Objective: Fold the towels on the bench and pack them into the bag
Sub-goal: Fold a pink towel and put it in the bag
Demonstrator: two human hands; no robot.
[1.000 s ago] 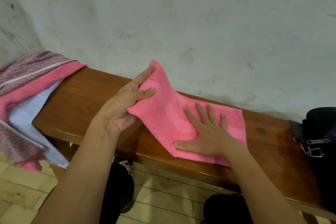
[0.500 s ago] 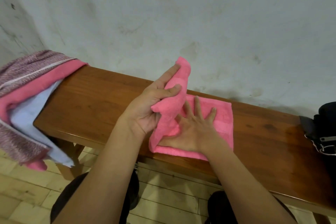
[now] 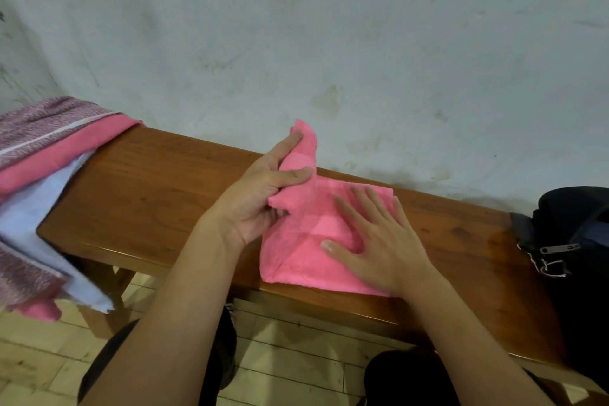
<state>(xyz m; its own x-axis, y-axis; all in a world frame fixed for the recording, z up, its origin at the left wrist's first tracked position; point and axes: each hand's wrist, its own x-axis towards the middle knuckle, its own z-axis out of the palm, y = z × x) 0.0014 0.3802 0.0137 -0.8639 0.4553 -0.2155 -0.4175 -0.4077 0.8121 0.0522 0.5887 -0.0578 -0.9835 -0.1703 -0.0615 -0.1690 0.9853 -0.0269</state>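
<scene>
Pressing flat on the pink towel (image 3: 306,257) at the table's (image 3: 148,201) near edge: right hand (image 3: 379,250), fingers straight, pinning the folded layers. Pinching the towel's raised left flap between thumb and fingers just beside it: left hand (image 3: 260,194), grip closed on cloth, nearer hand for laying the flap rightward across the pinned part. Compared with half a second ago, flap standing slightly more upright, pressing hand sitting farther right. Waiting at the table's right end: dark bag (image 3: 573,227). Hanging over the left end: unfolded towels (image 3: 39,181).
</scene>
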